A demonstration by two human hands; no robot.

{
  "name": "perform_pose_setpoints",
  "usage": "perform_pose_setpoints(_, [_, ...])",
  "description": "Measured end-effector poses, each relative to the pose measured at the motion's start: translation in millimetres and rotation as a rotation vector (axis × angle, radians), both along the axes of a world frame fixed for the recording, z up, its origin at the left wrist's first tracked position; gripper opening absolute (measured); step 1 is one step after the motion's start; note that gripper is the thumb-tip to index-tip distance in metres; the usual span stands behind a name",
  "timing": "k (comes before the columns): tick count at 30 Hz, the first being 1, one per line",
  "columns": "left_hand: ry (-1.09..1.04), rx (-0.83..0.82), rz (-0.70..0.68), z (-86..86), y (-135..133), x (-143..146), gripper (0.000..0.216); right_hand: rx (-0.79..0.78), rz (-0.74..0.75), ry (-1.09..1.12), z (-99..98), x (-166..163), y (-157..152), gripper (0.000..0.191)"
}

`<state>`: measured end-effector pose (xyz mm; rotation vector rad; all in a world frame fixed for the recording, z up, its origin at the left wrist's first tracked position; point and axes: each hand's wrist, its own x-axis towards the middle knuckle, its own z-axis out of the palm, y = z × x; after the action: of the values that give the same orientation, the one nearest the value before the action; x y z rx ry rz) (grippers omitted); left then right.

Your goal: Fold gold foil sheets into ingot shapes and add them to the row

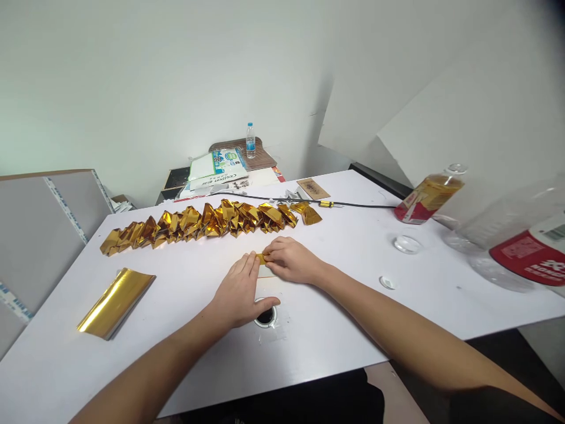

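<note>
A small sheet of gold foil paper [265, 272] lies on the white table between my hands, partly folded, with its pale back showing. My left hand [238, 288] is open, its fingers stretched flat over the paper's left part and the thumb spread toward me. The fingers of my right hand [289, 260] are curled and pinch the gold folded edge. Beyond my hands runs a long row of folded gold foil pieces [207, 221]. A stack of flat gold foil sheets [117, 303] lies at the left.
Near my left thumb is a round black cable hole [265, 315]. To the right stand a drink bottle [428, 194] and a large clear plastic jar [507, 247], with a clear lid [408, 244] nearby. A black cable [362, 205] crosses the back; a water bottle [251, 141] stands farther off.
</note>
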<state>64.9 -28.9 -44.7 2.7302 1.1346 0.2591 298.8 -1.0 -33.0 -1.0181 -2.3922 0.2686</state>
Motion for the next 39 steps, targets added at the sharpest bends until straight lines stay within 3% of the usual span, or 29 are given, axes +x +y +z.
perform_pose_setpoints(6, [-0.002,-0.028,0.015,-2.2,-4,5,0.119,-0.047,0.02,0.044,-0.5,5,3,0.02])
perform_pose_setpoints(11, [-0.036,0.008,0.074,-6.3,-10,6,0.113,-0.04,-0.314,0.137,-13.2,10,10,0.028])
perform_pose_setpoints(19, [-0.076,0.036,0.1,-3.9,-9,11,0.103,-0.106,-0.437,0.108,-23.2,10,13,0.015])
perform_pose_setpoints(30, [-0.106,0.018,0.086,-2.0,-9,10,0.103,-0.109,-0.218,0.163,-20.7,7,10,0.018])
perform_pose_setpoints(39, [-0.137,0.033,0.079,3.0,-6,8,0.083,-0.08,-0.125,0.207,-21.4,12,11,0.015])
